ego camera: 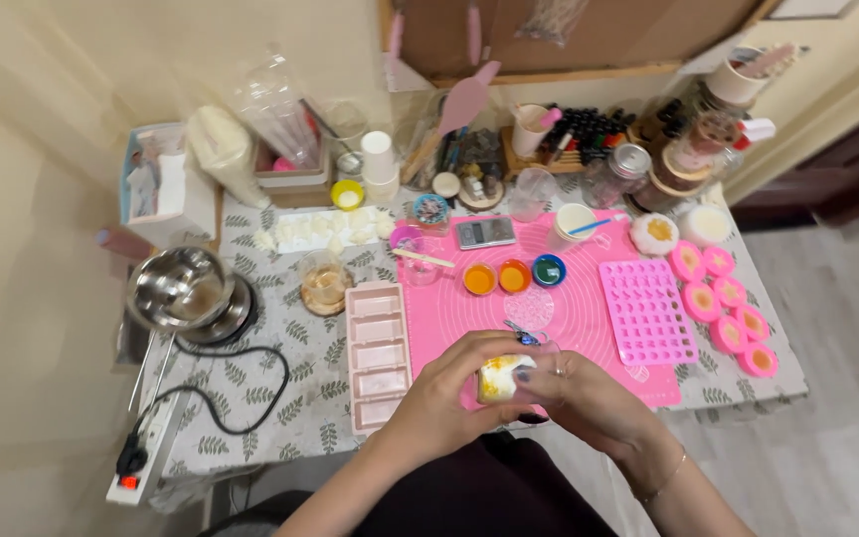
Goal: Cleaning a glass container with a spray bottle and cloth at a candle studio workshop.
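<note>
Both hands meet over the near edge of a pink silicone mat (589, 298). My left hand (449, 393) and my right hand (574, 393) together grip a small white block with a yellow-orange patch (502, 378). A small metal tool with a blue handle (523, 335) lies on the mat just beyond my fingers. Left of my left hand stands a long pink mould with several rectangular cells (378, 353).
Three small cups of orange, red-orange and green colour (513, 274), a pocket scale (484, 232), a pink grid mould (648, 310) and round pink moulds (730, 298) lie on the table. A steel pot on a hotplate (183, 290), its black cable and a power strip (141, 447) sit at left.
</note>
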